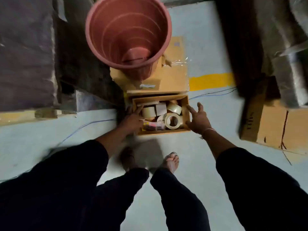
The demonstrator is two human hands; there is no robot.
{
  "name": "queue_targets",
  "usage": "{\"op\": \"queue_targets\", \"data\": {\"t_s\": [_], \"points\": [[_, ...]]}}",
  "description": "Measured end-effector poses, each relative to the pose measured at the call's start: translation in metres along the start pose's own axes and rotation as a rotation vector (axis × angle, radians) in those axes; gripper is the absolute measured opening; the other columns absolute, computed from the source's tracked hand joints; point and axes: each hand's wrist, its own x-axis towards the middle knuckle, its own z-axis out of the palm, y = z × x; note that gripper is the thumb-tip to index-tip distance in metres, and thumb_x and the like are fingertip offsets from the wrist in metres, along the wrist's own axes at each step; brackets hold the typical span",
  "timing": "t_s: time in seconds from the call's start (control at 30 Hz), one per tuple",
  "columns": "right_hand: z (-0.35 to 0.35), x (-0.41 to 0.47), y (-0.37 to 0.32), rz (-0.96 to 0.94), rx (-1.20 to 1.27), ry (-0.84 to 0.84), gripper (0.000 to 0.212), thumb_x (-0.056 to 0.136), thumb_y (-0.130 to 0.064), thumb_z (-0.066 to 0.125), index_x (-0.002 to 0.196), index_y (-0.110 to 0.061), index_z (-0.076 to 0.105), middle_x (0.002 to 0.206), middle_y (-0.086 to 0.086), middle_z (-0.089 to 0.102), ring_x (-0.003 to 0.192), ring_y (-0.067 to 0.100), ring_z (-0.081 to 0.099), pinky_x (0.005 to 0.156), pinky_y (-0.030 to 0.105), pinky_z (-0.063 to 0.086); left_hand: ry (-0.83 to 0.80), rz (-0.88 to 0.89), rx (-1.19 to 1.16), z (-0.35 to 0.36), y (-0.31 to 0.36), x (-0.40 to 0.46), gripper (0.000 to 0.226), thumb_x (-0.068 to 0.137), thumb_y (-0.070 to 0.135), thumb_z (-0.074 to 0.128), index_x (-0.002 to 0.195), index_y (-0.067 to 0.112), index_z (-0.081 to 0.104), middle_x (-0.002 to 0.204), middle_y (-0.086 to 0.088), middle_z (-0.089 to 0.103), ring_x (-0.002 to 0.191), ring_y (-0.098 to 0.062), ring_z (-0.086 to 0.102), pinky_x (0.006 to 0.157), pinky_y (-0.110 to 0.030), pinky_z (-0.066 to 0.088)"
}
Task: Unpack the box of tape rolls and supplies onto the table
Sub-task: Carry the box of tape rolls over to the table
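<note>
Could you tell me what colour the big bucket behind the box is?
The bucket is reddish-pink, seen in the head view.

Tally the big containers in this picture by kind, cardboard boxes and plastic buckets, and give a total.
Cardboard boxes: 3 (open box of tape rolls, closed box behind it, box at right)
Plastic buckets: 1 (pink bucket)
Total: 4

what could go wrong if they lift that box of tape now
The open cardboard box holds loose tape rolls piled near its rim, so tilting may spill them. The right hand is spread beside the wall, not gripping. Thin blue wires on the floor could catch a foot.
</note>
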Motion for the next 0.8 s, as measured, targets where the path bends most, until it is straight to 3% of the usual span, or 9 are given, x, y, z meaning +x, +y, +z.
{"op": "queue_targets", "data": {"t_s": [0.1, 0.23, 0.33, 0.4, 0.43, 0.5, 0.57, 0.7, 0.8], "points": [[0.04, 0.043, 0.016, 0.026, -0.044, -0.025, 0.082, 0.087, -0.021, 0.068, 0.158, -0.031, 0.028, 0.166, 0.018, -0.002, 0.141, 0.046, 0.034, 0.112, 0.048, 0.042, -0.013, -0.081, -0.093, 0.023, -0.013, 0.039, 0.087, 0.098, 0.021, 0.067, 0.164, 0.026, 0.01, 0.17, -0.007, 0.007, 0.157, -0.03, 0.008, 0.118, -0.029, 0.016], [0.09, 0.103, 0.042, 0.056, -0.061, -0.053, 0.081, 0.089, -0.015, 0.063, 0.158, -0.036, 0.026, 0.166, 0.016, -0.007, 0.138, 0.047, 0.038, 0.112, 0.047, 0.043, 0.056, -0.127, -0.085, 0.067, -0.058, 0.1, 0.104, 0.085, 0.035, 0.078, 0.163, 0.023, 0.01, 0.17, -0.019, -0.008, 0.155, -0.042, -0.012, 0.125, -0.043, 0.0], [0.112, 0.136, 0.056, 0.06, -0.075, -0.03, 0.079, 0.091, -0.008, 0.056, 0.158, -0.035, 0.024, 0.165, 0.019, -0.003, 0.126, 0.048, 0.052, 0.104, 0.045, 0.049, 0.13, -0.118, -0.144, 0.091, -0.079, 0.127, 0.097, 0.089, 0.022, 0.076, 0.163, 0.02, 0.014, 0.169, -0.022, 0.0, 0.156, -0.043, 0.003, 0.124, -0.04, 0.012], [0.124, 0.153, 0.062, 0.055, -0.085, 0.008, 0.074, 0.094, -0.008, 0.053, 0.158, -0.034, 0.025, 0.16, 0.02, 0.012, 0.116, 0.047, 0.06, 0.098, 0.045, 0.051, 0.195, -0.149, -0.209, 0.104, -0.088, 0.14, 0.079, 0.096, 0.013, 0.065, 0.162, 0.017, 0.022, 0.167, -0.021, 0.016, 0.153, -0.04, 0.021, 0.119, -0.036, 0.022], [0.128, 0.16, 0.064, 0.055, -0.092, 0.027, 0.073, 0.095, -0.009, 0.053, 0.158, -0.035, 0.025, 0.154, 0.019, 0.022, 0.113, 0.046, 0.061, 0.098, 0.045, 0.051, 0.232, -0.169, -0.253, 0.108, -0.089, 0.146, 0.07, 0.099, 0.019, 0.061, 0.16, 0.018, 0.028, 0.164, -0.02, 0.026, 0.149, -0.04, 0.03, 0.118, -0.039, 0.028], [0.134, 0.171, 0.068, 0.063, -0.119, 0.043, 0.073, 0.096, -0.012, 0.052, 0.158, -0.037, 0.022, 0.141, 0.02, 0.038, 0.112, 0.045, 0.06, 0.098, 0.047, 0.051, 0.322, -0.221, -0.348, 0.113, -0.096, 0.157, 0.065, 0.096, 0.054, 0.053, 0.154, 0.025, 0.042, 0.155, -0.014, 0.046, 0.14, -0.038, 0.046, 0.114, -0.044, 0.038], [0.134, 0.176, 0.073, 0.069, -0.159, 0.043, 0.074, 0.097, -0.015, 0.051, 0.159, -0.038, 0.017, 0.132, 0.021, 0.05, 0.114, 0.043, 0.059, 0.097, 0.046, 0.05, 0.381, -0.243, -0.332, 0.115, -0.104, 0.165, 0.069, 0.096, 0.074, 0.033, 0.147, 0.032, 0.05, 0.146, -0.006, 0.056, 0.133, -0.032, 0.053, 0.104, -0.036, 0.04], [0.127, 0.175, 0.077, 0.098, -0.171, 0.057, 0.074, 0.097, -0.018, 0.051, 0.158, -0.041, 0.017, 0.124, 0.019, 0.062, 0.113, 0.038, 0.062, 0.096, 0.041, 0.05, 0.394, -0.2, -0.23, 0.108, -0.104, 0.169, 0.074, 0.1, 0.07, 0.025, 0.14, 0.016, 0.056, 0.141, -0.013, 0.059, 0.129, -0.034, 0.056, 0.097, -0.035, 0.043], [0.122, 0.164, 0.071, 0.108, -0.138, 0.053, 0.075, 0.095, -0.016, 0.054, 0.158, -0.039, 0.02, 0.125, 0.019, 0.062, 0.115, 0.038, 0.061, 0.098, 0.04, 0.05, 0.44, -0.249, -0.209, 0.103, -0.098, 0.164, 0.06, 0.105, 0.061, 0.025, 0.139, 0.023, 0.056, 0.139, -0.008, 0.059, 0.128, -0.032, 0.054, 0.087, -0.028, 0.033]]}}
